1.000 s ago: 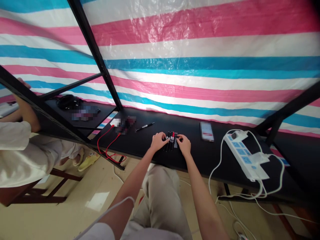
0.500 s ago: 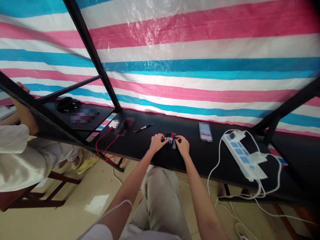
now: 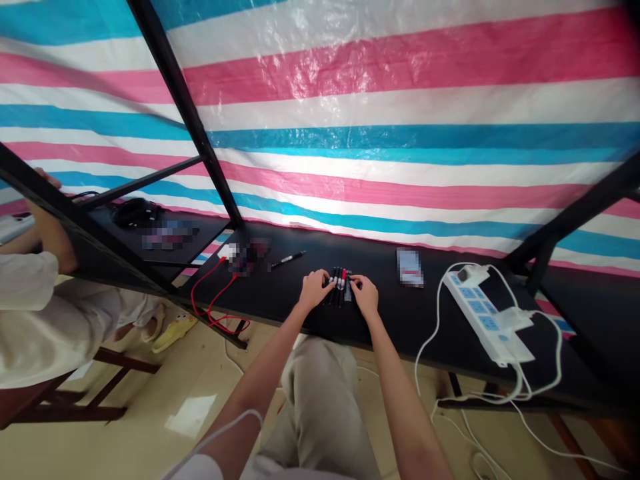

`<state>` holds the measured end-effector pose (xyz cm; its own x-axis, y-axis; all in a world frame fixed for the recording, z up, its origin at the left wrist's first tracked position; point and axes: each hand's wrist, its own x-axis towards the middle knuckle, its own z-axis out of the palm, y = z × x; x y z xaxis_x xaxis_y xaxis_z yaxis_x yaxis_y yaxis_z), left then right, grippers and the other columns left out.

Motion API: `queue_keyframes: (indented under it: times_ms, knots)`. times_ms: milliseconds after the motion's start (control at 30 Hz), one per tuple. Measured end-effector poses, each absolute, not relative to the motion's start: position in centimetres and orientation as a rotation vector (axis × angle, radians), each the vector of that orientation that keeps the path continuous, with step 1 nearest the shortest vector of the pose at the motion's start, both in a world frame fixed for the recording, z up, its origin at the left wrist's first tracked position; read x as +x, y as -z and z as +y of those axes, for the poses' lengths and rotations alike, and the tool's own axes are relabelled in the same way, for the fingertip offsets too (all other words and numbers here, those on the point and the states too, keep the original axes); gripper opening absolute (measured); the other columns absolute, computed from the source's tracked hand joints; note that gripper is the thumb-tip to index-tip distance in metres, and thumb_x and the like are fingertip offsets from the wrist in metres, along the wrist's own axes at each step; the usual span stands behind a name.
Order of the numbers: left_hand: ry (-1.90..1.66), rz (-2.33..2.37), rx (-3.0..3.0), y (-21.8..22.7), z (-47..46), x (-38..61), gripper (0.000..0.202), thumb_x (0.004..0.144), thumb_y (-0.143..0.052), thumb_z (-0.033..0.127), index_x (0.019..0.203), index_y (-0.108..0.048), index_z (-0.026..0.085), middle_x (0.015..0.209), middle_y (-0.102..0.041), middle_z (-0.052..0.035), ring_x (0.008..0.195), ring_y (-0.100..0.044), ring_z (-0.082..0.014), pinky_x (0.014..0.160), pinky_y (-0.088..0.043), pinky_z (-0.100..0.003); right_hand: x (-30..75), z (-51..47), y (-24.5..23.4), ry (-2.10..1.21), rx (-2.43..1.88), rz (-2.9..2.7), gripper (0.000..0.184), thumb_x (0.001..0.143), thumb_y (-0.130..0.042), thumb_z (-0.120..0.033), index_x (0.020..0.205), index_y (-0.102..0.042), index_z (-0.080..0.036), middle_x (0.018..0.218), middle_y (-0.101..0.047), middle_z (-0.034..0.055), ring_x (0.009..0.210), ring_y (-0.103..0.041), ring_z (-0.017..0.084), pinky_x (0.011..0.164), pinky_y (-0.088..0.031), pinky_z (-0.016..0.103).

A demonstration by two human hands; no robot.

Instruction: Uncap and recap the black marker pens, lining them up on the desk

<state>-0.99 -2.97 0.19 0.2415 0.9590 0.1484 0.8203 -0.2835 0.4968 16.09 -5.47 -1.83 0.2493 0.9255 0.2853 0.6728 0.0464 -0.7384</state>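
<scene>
Pens [image 3: 339,292] are flanked by the left hand [image 3: 313,289] and right hand [image 3: 367,294] on the table [image 3: 387,293]; whether they are pinched cannot be told. They could be scattered by uneven pressure.

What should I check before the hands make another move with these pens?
1. Left hand at the left side of the row of pens: ok.
2. Right hand at the right side of the row: ok.
3. Pens in the row lying side by side: ok.
4. All pens gathered in the row: not ok; one loose pen lies apart, farther left.
5. Power strip apart from both hands: ok.
6. Firm hold on the row: cannot tell.
</scene>
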Motion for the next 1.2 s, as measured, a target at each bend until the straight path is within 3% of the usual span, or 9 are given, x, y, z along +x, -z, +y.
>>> queue_keyframes:
  times_ms: [1200]
  knots:
    - [-0.679,1.596,2.233,0.04,-3.20,-1.45,0.027,0.078,-0.049,0.046,0.088,-0.053,0.021,0.081,-0.054,0.0005,0.083,-0.047,-0.0155,0.075,-0.030,-0.028,16.15,-5.35,2.09,-0.373,-1.686,-1.500,0.025,0.073,-0.044,-0.028,0.090,-0.061,-0.021,0.078,-0.060,0.0008,0.074,-0.054,0.016,0.066,-0.037,0.025]
